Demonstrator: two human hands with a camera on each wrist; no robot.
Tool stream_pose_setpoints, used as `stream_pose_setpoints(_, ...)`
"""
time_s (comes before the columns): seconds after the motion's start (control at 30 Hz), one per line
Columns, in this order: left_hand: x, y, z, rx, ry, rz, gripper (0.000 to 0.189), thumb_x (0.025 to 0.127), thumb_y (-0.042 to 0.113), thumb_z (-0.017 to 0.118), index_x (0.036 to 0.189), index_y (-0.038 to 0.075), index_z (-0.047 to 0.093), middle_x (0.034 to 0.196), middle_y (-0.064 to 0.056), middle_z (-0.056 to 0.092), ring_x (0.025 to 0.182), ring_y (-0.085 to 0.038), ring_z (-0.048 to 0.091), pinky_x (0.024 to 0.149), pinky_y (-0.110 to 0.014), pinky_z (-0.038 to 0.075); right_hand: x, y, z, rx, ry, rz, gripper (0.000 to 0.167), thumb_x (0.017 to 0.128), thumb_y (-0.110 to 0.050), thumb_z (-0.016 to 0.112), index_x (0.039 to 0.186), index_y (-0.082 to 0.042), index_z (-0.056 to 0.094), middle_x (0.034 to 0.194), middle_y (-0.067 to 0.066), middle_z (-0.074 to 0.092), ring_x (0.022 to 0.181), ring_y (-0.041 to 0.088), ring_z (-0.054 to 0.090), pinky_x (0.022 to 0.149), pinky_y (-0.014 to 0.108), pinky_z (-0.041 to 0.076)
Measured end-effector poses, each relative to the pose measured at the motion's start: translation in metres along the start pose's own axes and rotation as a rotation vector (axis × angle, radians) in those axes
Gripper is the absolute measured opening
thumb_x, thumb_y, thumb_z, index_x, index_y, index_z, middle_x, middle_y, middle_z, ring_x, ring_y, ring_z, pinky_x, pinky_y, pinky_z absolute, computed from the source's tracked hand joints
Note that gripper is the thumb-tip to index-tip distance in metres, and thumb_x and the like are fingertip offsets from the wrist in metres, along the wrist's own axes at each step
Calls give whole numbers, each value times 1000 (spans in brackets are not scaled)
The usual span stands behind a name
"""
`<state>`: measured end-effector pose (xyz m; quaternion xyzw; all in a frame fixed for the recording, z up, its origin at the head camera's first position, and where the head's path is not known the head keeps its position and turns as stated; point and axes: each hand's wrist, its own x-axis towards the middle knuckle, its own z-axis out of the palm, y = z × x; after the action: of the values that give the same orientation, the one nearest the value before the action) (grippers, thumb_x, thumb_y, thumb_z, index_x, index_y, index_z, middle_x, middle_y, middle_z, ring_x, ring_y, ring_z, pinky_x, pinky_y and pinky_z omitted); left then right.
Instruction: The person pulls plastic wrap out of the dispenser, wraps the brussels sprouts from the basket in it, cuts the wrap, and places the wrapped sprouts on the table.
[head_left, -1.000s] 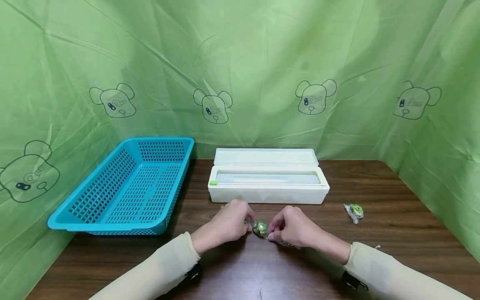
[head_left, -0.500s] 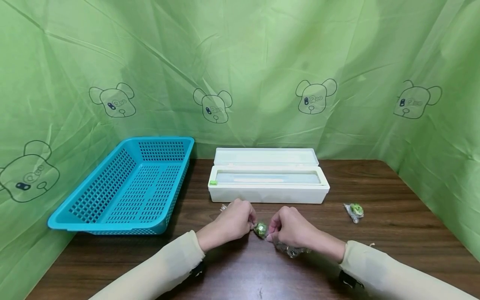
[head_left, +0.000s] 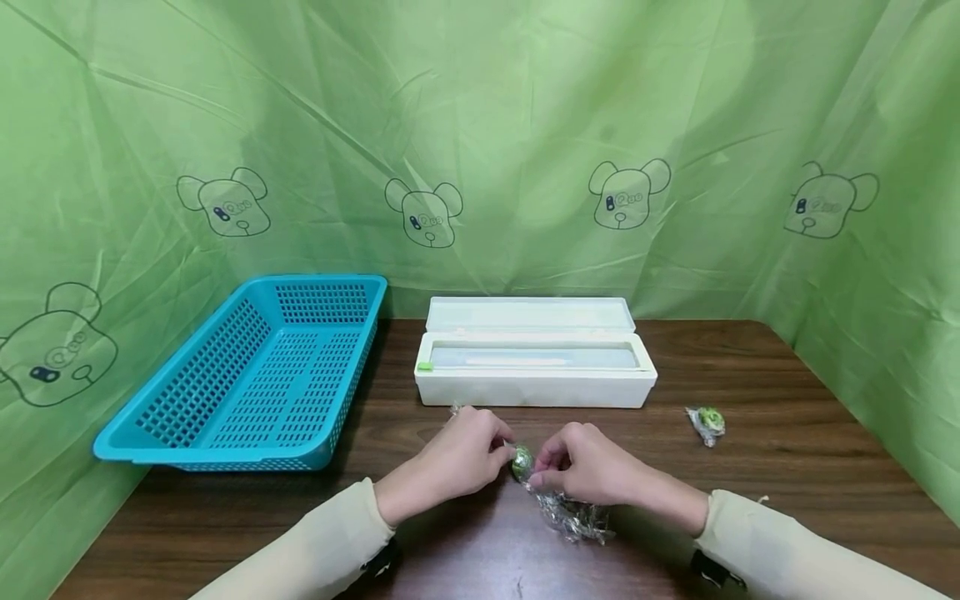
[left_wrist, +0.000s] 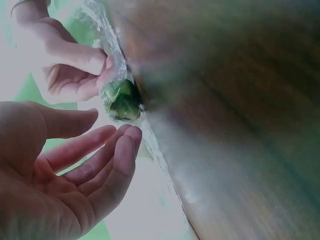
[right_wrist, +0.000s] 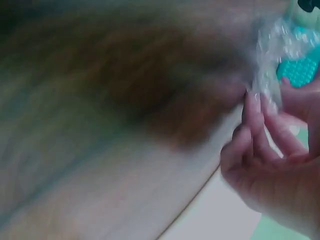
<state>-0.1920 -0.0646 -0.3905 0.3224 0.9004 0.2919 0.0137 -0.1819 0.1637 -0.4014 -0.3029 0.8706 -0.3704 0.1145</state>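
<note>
A small green leafy ball [head_left: 522, 463], partly wrapped in clear plastic film, lies between both hands on the dark wooden table. My left hand [head_left: 457, 454] is just left of it, fingertips right at the ball; in the left wrist view that hand [left_wrist: 85, 170] has its thumb apart from its bent fingers. From the other side my right hand [head_left: 588, 467] pinches the twisted film [head_left: 573, 517], whose crumpled tail spreads on the near side. Seen from the right wrist, the right thumb and fingertips close on the film [right_wrist: 270, 90], and the ball is hidden.
A white box [head_left: 536, 392] with its lid raised stands just behind the hands, with a green tab at its left corner. On the left is a blue perforated basket [head_left: 330, 454]. Another film-wrapped green ball [head_left: 708, 423] lies at the right. Green fabric [head_left: 525, 108] surrounds the table.
The film tail has swung out toward the near side below my right hand, and more of it shows. My left hand has shifted slightly and its grip on the ball looks looser.
</note>
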Motion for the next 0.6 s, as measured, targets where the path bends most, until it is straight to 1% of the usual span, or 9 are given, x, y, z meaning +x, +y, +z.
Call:
stream_pose_setpoints(0.1, -1, 2, 1, -8, 13, -12, 6, 93, 6, 78, 95, 6, 83, 80, 6, 73, 63, 0, 57, 62, -22, 51, -2, 2, -9, 21, -53, -39, 8, 91, -7, 81, 88, -13, 79, 77, -8, 72, 70, 6, 64, 66, 26, 55)
stream_pose_setpoints(0.13, -1, 2, 1, -7, 18, -14, 5, 93, 7, 78, 95, 6, 82, 81, 5, 74, 65, 0, 58, 64, -22, 51, -4, 3, -12, 25, -72, -54, 10, 90, -2, 80, 91, -12, 78, 80, -7, 72, 72, 7, 65, 68, 27, 56)
stream_pose_setpoints(0.23, 1, 2, 4, -15, 28, -27, 3, 93, 9, 79, 94, 7, 81, 79, 5, 73, 64, -1, 59, 63, -22, 51, -9, 6, -20, 35, -143, -103, 24, 85, 11, 77, 100, -9, 79, 86, -5, 73, 76, 8, 67, 70, 27, 58)
stream_pose_setpoints(0.33, 2, 2, 6, -35, 35, -32, 5, 93, 12, 80, 91, 7, 80, 73, 7, 69, 60, -1, 56, 59, -22, 50, -14, 8, -23, 15, -221, -193, 39, 81, 18, 75, 109, -8, 81, 94, -6, 73, 79, 7, 66, 69, 26, 58)
stream_pose_setpoints(0.4, 3, 2, 8, -43, 34, -30, 6, 93, 12, 81, 88, 9, 80, 70, 9, 67, 57, 0, 55, 56, -22, 49, -16, 8, -24, -17, -261, -258, 43, 80, 19, 75, 112, -10, 82, 98, -8, 72, 80, 5, 65, 68, 24, 57)
stream_pose_setpoints(0.47, 3, 2, 9, -41, 35, -29, 6, 92, 13, 82, 87, 10, 79, 68, 10, 66, 56, 0, 54, 56, -22, 48, -16, 9, -24, -31, -284, -303, 40, 83, 15, 75, 112, -11, 82, 100, -9, 72, 84, 4, 64, 70, 24, 57)
stream_pose_setpoints(0.53, 3, 2, 9, -33, 37, -27, 6, 92, 13, 82, 87, 11, 79, 69, 10, 67, 57, 1, 54, 57, -22, 48, -17, 10, -25, -35, -286, -319, 34, 88, 11, 74, 112, -12, 83, 102, -9, 72, 88, 4, 64, 73, 24, 57)
stream_pose_setpoints(0.6, 3, 2, 9, -31, 37, -26, 6, 91, 13, 83, 87, 11, 79, 71, 10, 67, 58, 1, 55, 58, -22, 48, -17, 11, -27, -21, -282, -316, 30, 92, 9, 72, 112, -12, 82, 103, -8, 72, 92, 6, 64, 75, 25, 57)
